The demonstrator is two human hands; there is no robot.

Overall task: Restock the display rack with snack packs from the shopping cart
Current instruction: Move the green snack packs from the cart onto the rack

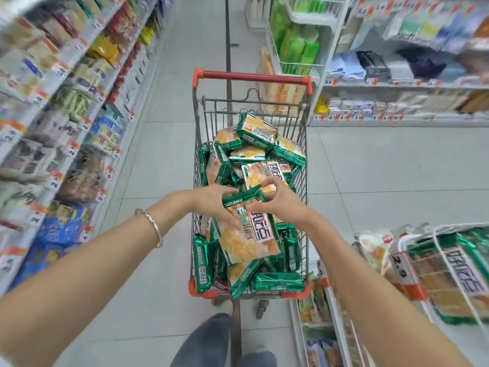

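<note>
Gripping one snack pack [248, 234] atop the heap in the shopping cart [251, 76]: left hand [211, 205] curled round its left edge, right hand [280, 202] pinching the upper end, fingers [260, 208] clenched on the wrapper. Best lifted straight up, clear of the pile, without dragging neighbours over the rim. Then swing right towards the display rack [436, 238] close by, stocked with matching packs. Keep it flat, label up; no squeezing, contents probably brittle.

One shopping cart [251, 76], one bracelet [153, 226], snack packs [258, 133] beyond counting.
</note>
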